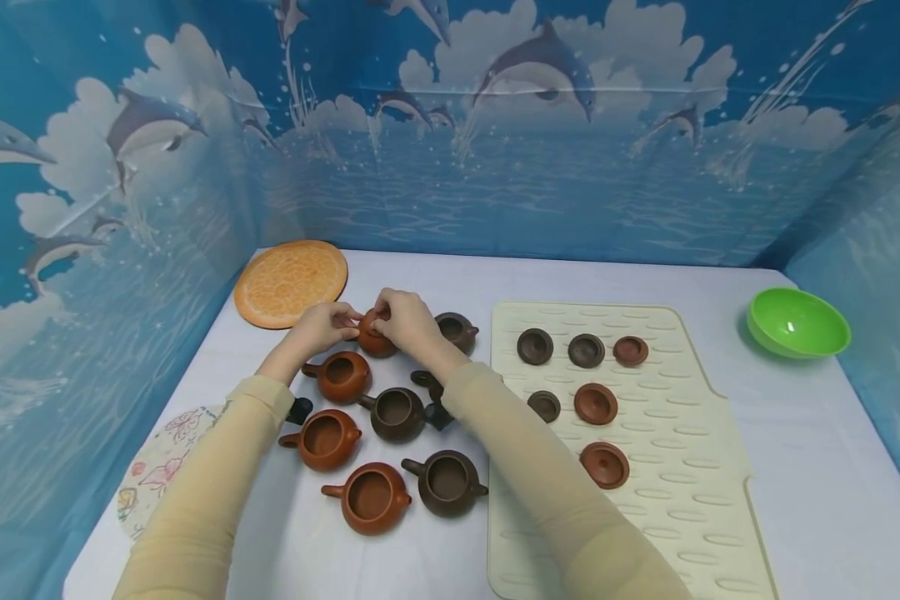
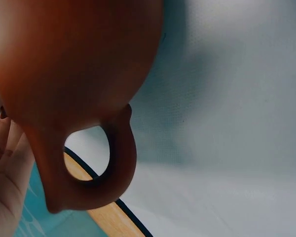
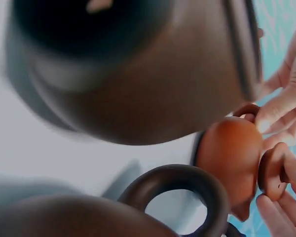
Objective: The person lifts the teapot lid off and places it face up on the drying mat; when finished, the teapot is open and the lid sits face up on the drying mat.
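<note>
At the back left of the head view, my left hand (image 1: 321, 329) pinches the handle of a small reddish-brown clay teapot (image 1: 375, 343). My right hand (image 1: 411, 323) holds a matching lid (image 3: 273, 173) by its knob at the pot's mouth; whether lid and rim touch, I cannot tell. In the right wrist view the teapot's spout points down. Nearby stand lidless reddish teapots (image 1: 343, 377) and dark brown teapots (image 1: 396, 414), several in all. One dark pot (image 1: 456, 331) stands just right of my right hand, and another is partly hidden by my right wrist.
On the right, a cream mat (image 1: 682, 433) bears several brown lids (image 1: 596, 403). A green bowl (image 1: 797, 325) stands at the far right. Behind my left hand lies a round orange mat (image 1: 291, 283); a floral mat (image 1: 157, 471) is partly under my left sleeve.
</note>
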{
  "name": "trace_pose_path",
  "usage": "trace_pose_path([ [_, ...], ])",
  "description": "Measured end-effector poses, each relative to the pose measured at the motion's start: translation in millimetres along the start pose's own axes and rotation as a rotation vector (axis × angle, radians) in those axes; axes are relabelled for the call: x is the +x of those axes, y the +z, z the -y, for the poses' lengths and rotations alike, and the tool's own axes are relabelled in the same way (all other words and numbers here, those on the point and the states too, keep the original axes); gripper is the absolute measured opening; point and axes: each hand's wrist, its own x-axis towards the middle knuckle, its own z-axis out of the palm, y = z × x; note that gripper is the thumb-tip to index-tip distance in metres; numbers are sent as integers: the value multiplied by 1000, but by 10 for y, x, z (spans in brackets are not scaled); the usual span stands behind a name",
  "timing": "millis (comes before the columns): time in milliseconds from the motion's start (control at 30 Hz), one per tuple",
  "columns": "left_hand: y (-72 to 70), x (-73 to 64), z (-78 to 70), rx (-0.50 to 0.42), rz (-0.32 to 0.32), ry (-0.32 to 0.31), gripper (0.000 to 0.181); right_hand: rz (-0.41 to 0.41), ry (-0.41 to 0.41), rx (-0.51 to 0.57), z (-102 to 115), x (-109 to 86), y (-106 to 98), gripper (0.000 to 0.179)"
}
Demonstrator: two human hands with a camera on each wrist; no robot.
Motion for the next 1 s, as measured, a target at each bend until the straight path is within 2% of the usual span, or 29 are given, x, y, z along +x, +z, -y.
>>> trace_pose_path([
  [167, -7, 0, -3, 3, 2, 2, 26, -21, 110, 265, -78, -52, -137, 25],
  [267, -10, -3, -4, 4, 2, 1, 26, 0, 204, 526, -144, -88, -245, 25],
  [400, -18, -14, -3, 6, 2, -5, 25, 58, 329, 935, -259, -187, -425, 26],
  [467, -20, -19, 1, 7, 5, -6, 26, 85, 372, 1085, -338, -267, -537, 29],
  [533, -20, -22, 6, 6, 7, -11, 25, 113, 381, 1192, -435, -364, -652, 32],
  [833, -9, -21, -7, 1, 18, -20, 26, 165, 320, 1453, -923, -973, -1224, 48],
  [933, -8, -19, -17, -1, 17, -24, 26, 161, 316, 1399, -1115, -1191, -1387, 50],
  [1000, -7, -16, -20, -5, 16, -25, 26, 144, 317, 1287, -1245, -1343, -1476, 49],
])
